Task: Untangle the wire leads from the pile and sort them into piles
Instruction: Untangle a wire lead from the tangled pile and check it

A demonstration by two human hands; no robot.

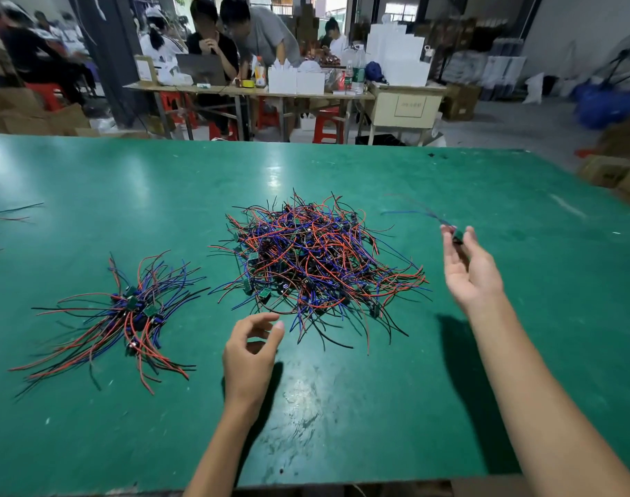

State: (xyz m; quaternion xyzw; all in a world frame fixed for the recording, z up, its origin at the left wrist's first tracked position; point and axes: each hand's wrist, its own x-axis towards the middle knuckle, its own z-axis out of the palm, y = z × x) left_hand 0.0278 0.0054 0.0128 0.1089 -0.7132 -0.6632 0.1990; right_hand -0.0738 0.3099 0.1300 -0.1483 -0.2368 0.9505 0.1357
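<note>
Left hand (251, 347) loosely curled, empty — right hand (466, 267) apparently pinching lead (456, 235).

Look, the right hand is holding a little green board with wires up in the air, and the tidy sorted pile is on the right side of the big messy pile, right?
Not quite. The head view shows the sorted pile lying left of the big tangled pile, not right. The rest holds: the right hand pinches a small wired board above the green table.

Both forearms bare, no sleeves/gloves/jewelry on left hand (251, 347) or right hand (467, 269).
</note>
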